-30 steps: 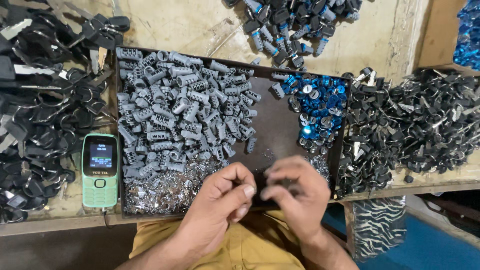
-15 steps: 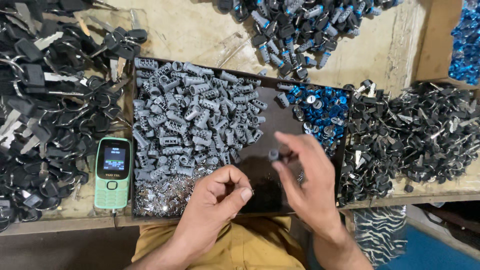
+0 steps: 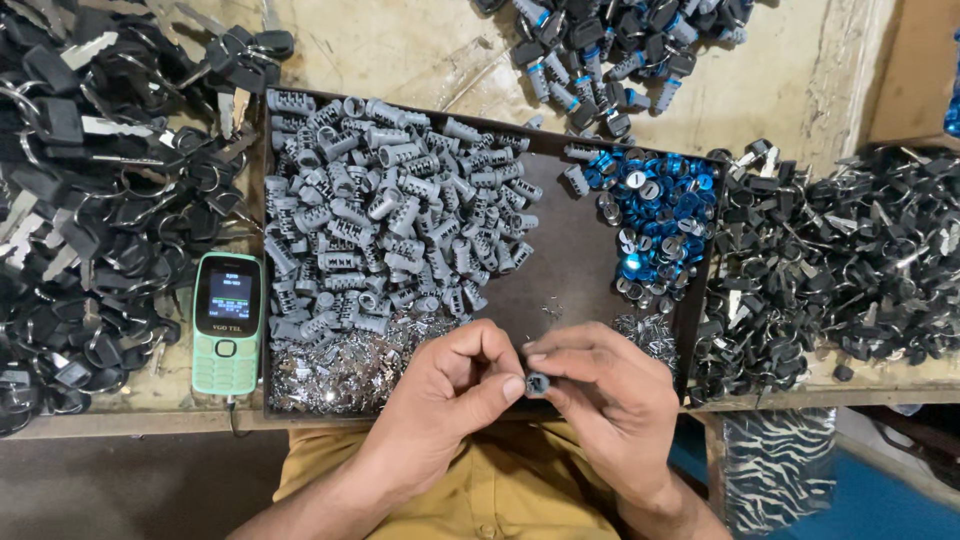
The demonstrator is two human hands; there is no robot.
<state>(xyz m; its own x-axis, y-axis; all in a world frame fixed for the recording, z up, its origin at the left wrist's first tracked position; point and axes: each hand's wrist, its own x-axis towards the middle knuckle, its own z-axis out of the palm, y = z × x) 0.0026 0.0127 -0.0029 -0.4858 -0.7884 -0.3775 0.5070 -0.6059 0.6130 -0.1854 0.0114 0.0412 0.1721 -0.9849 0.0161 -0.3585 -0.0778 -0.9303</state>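
Observation:
Both hands meet over the near edge of a dark tray. My left hand and my right hand pinch one small grey lock cylinder between their fingertips. A heap of grey lock cylinders fills the tray's left half. Small shiny metal pieces lie along its near left edge. Blue round caps are piled at the tray's right side.
A green keypad phone lies left of the tray. Black-headed keys on rings cover the far left. Black parts with keys are heaped on the right. Assembled blue-tipped cylinders lie at the back.
My right hand reached up over the tray, then came back to the left hand. Both hands now pinch a small grey cylinder together.

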